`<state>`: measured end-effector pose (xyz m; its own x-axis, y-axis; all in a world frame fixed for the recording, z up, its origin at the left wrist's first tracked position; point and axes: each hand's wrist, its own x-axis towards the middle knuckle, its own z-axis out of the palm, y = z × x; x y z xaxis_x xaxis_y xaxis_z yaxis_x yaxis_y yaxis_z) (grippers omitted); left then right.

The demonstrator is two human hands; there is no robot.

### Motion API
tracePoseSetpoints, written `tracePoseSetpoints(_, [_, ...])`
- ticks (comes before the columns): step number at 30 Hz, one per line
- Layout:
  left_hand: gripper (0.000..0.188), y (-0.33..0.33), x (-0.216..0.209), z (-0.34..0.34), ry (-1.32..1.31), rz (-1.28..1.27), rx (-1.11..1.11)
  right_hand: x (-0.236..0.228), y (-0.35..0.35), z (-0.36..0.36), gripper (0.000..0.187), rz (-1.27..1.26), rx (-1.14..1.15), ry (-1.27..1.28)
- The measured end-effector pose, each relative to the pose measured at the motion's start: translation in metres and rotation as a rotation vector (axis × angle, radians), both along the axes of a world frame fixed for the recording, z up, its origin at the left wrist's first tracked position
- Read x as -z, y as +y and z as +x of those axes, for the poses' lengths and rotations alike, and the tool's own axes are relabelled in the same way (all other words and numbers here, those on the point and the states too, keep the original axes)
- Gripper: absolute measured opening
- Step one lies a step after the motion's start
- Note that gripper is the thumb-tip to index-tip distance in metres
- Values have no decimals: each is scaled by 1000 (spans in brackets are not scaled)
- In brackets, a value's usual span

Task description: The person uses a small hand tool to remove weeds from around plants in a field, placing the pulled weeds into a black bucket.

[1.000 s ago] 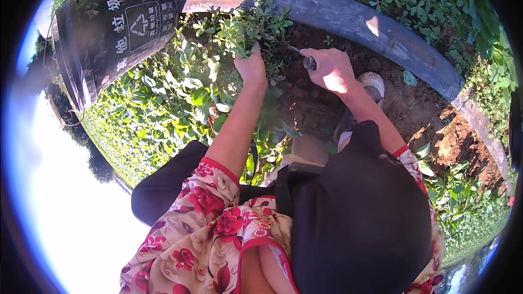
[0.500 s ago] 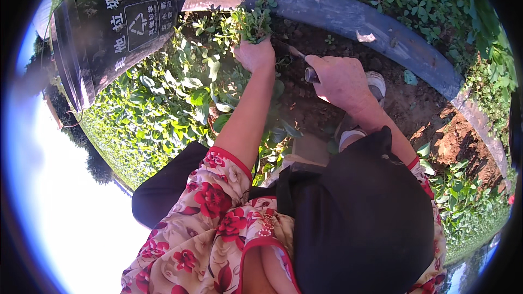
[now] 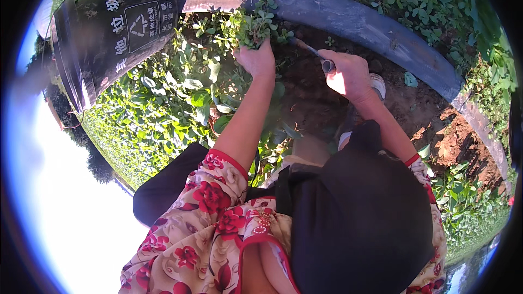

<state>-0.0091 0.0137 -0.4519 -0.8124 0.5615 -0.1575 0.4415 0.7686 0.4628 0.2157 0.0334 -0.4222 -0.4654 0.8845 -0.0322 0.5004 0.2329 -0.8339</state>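
My left hand [image 3: 256,61] is closed around the lower part of a clump of leafy green weeds [image 3: 255,27], beside the plastic sheet's edge. In my right hand [image 3: 348,75] is a hand tool [image 3: 310,49] with a thin metal shank and a rounded handle end poking out of the fist. Its brownish, rusty-looking tip points left toward the weeds, a short gap from my left hand. Leaves partly hide the tip, so its exact shape cannot be made out. Beneath both hands lies dark bare soil [image 3: 310,95].
A black plastic bin [image 3: 109,38] lies on its side at the upper left. A grey plastic strip [image 3: 365,22] curves along the far side, with low greenery beyond. Leafy plants [image 3: 185,84] grow to the left. My shoe [image 3: 377,84] rests on the soil near my right wrist.
My right hand has moved slightly right with the tool, whose tip has drawn back from the weeds. The weed clump has shifted a little; my left hand stays nearly in place.
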Motion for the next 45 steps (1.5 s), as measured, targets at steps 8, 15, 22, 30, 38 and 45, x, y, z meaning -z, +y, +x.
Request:
tracePoseSetpoints(8, [109,15,-24,34,52,-268,121,-3,1,-21,31,33,-31,-109])
tracePoseSetpoints(15, [50,18,-3,9,-199,151,-35,-38,0,-17,38,192,-223,-222])
tracePoseSetpoints(22, [39,14,-8,-6,-377,261,-355,-52,2,2,40,31,-94,-231])
tracePoseSetpoints(30, [36,13,-24,-3,-420,272,-277,22,15,-59,27,-13,-36,-129])
tracePoseSetpoints(38, [72,-8,-5,-50,-392,389,-483,3,41,-129,14,48,-394,-234])
tracePoseSetpoints(45, [51,3,-46,-35,-483,330,-647,-32,31,-25,30,-96,-110,-240])
